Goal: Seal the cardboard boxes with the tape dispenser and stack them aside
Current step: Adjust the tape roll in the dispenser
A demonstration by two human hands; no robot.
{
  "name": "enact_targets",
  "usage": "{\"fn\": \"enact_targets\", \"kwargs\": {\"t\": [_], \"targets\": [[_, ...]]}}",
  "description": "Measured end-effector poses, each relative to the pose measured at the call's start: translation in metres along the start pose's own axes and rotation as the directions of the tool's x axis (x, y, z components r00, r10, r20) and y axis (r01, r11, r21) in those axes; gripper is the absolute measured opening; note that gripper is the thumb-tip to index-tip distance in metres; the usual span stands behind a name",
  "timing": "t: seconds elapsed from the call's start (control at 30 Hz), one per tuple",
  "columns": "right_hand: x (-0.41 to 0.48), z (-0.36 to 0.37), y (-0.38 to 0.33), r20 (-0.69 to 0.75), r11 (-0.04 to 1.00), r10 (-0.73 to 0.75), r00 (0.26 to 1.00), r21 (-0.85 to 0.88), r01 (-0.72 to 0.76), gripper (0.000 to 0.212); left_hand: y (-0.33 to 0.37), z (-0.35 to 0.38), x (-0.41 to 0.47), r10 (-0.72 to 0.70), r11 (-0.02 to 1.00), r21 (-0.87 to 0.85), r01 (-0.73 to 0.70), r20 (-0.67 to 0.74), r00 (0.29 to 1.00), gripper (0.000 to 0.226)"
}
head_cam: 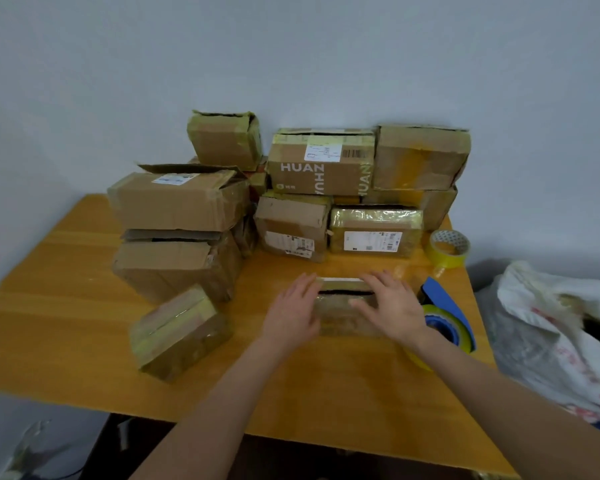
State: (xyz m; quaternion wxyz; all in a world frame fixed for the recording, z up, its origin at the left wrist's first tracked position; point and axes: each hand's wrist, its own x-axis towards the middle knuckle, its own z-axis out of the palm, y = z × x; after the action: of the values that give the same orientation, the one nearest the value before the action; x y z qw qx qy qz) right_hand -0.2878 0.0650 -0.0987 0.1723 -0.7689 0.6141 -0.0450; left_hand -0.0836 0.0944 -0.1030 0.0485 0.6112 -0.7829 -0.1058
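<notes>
Small brown cardboard box [343, 317], centre-near on the orange-brown wooden desk [66, 306], with a dark gap showing between its top flaps. Left hand [293, 311] lies flat against the box's left end, fingers straight and together. Right hand [392, 306] rests over the box's top right, fingers extended and slightly spread. Neither hand curls round anything. Blue tape dispenser [445, 306], loaded with yellow tape, sits on the desk just right of the right hand. Loose roll of yellow tape [449, 249] stands farther back, near the desk's right edge. Tape-wrapped cardboard box [179, 332] lies tilted, near left. Pile of worn cardboard boxes [291, 188], some with open flaps, stands stacked along the far side against the pale wall [291, 57]. White plastic bag [561, 327] lies off the desk, right.
</notes>
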Motion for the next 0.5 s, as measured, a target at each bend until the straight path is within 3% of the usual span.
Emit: {"fn": "enact_targets", "kwargs": {"t": [0.1, 0.2, 0.27, 0.4, 0.5], "targets": [[-0.018, -0.007, 0.045, -0.123, 0.959, 0.284, 0.951, 0.039, -0.281, 0.059, 0.026, 0.014, 0.024, 0.025, 0.998, 0.052, -0.033, 0.143, 0.989, 0.086], [-0.033, -0.008, 0.09, 0.071, 0.83, 0.551, 0.832, 0.055, -0.554, 0.064, 0.027, 0.028, 0.034, -0.014, 0.989, 0.147, -0.018, 0.214, 0.977, 0.081], [-0.037, -0.003, 0.105, 0.224, 0.787, 0.58, 0.783, 0.092, -0.61, 0.057, 0.021, 0.031, 0.035, 0.001, 0.982, 0.183, -0.045, 0.235, 0.972, 0.079], [-0.035, 0.006, 0.12, 0.235, 0.705, 0.645, 0.727, 0.185, -0.685, 0.031, 0.007, 0.026, 0.032, 0.029, 0.975, 0.205, -0.088, 0.274, 0.961, 0.079], [-0.034, 0.01, 0.123, 0.271, 0.67, 0.645, 0.715, 0.249, -0.699, 0.036, 0.009, 0.023, 0.03, -0.009, 0.976, 0.213, -0.053, 0.28, 0.96, 0.08]]}}
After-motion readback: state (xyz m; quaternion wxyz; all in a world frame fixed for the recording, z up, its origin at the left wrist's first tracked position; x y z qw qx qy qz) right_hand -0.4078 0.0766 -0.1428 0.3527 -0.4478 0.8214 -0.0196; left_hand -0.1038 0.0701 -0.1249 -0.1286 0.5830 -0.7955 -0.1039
